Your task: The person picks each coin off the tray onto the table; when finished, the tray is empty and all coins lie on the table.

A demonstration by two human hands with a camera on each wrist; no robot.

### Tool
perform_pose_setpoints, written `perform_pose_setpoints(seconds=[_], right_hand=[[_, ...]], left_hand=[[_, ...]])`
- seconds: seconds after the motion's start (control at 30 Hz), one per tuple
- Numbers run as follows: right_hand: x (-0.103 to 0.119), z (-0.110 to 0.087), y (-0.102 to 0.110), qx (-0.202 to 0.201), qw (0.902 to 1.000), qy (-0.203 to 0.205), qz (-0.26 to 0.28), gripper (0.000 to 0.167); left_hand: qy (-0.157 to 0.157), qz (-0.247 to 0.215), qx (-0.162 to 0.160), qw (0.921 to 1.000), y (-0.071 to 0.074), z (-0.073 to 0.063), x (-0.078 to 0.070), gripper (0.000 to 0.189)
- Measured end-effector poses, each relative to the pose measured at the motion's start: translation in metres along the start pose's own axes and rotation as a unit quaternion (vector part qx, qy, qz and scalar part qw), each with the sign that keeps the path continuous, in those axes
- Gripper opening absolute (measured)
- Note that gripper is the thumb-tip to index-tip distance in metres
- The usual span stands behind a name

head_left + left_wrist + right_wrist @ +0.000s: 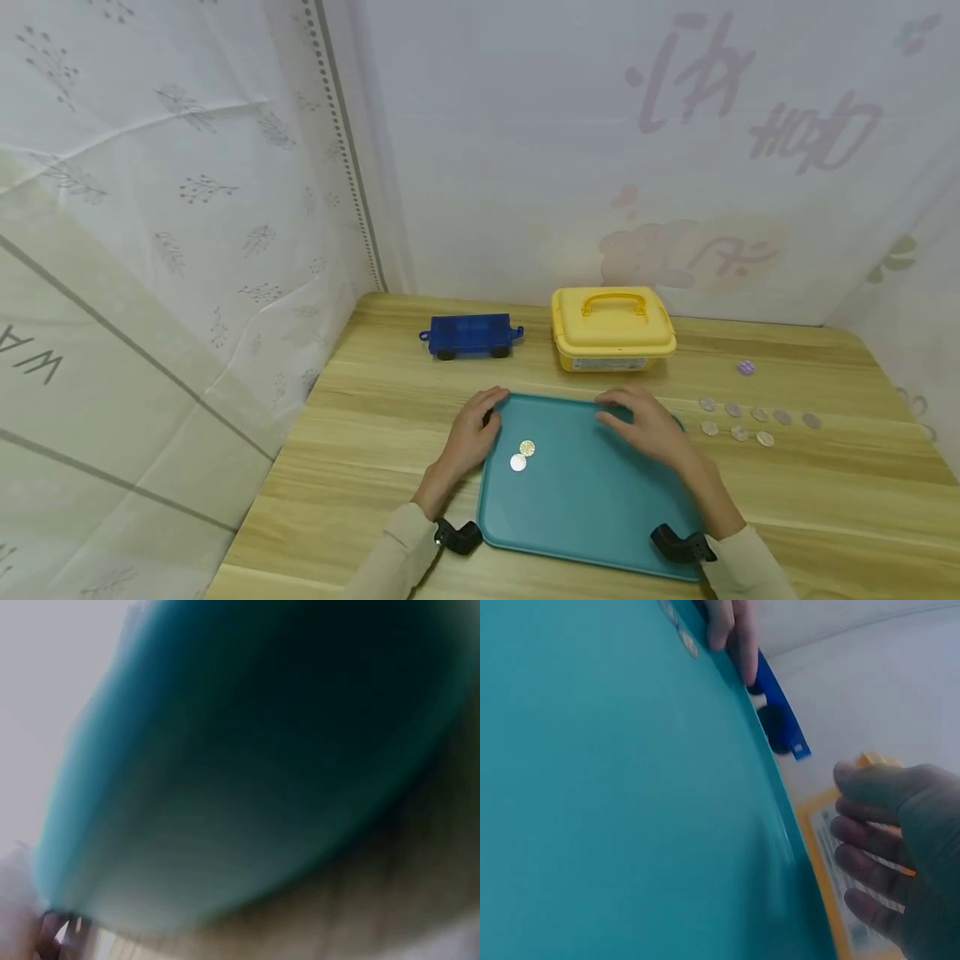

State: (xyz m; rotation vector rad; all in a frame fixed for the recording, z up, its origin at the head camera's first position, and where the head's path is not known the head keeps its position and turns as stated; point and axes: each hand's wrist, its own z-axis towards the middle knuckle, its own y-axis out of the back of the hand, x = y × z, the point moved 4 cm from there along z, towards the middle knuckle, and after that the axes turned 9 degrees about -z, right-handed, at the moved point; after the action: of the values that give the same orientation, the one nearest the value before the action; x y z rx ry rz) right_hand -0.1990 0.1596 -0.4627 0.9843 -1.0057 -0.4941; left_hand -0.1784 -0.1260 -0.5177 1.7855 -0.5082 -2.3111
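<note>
A teal tray [592, 492] lies on the table, with a gold-coloured coin [527, 448] and a silver coin [517, 462] near its left side. My left hand [471, 429] holds the tray's far left corner, its thumb and fingers at the rim. In the right wrist view, the left fingers [745, 645] show at that same rim. My right hand [643, 425] hovers over the far right part of the tray, fingers loosely bent and nothing between them. The tray [225, 847] fills most of the left wrist view, dark and blurred.
Beyond the tray stand a blue toy wagon [471, 334] and a yellow lidded box [615, 329] with a handle. Several silver coins [738, 434] lie in two rows to the right, below a small purple piece [746, 367]. Printed cloth walls [487, 167] border the table.
</note>
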Motion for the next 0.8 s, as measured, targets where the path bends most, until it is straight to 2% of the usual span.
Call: perform_pose_setpoints(seconds=[0.2, 0.43, 0.67, 0.8], right_hand=[[0.022, 0.019, -0.028, 0.035, 0.9992, 0.02, 0.006, 0.025], [0.039, 0.022, -0.056, 0.061, 0.9967, 0.052, -0.011, 0.021], [0.054, 0.022, -0.07, 0.069, 0.992, 0.105, 0.004, 0.024], [0.053, 0.022, -0.075, 0.071, 0.9909, 0.113, 0.016, 0.025]], left_hand=[[0.0, -0.001, -0.002, 1.0, 0.001, 0.0, -0.001, 0.041], [0.008, 0.007, 0.001, 0.9999, -0.002, 0.0, -0.001, 0.04], [0.01, 0.013, 0.006, 0.9999, -0.001, 0.001, -0.001, 0.041], [0.011, 0.011, 0.007, 0.9999, 0.0, 0.001, 0.0, 0.041]])
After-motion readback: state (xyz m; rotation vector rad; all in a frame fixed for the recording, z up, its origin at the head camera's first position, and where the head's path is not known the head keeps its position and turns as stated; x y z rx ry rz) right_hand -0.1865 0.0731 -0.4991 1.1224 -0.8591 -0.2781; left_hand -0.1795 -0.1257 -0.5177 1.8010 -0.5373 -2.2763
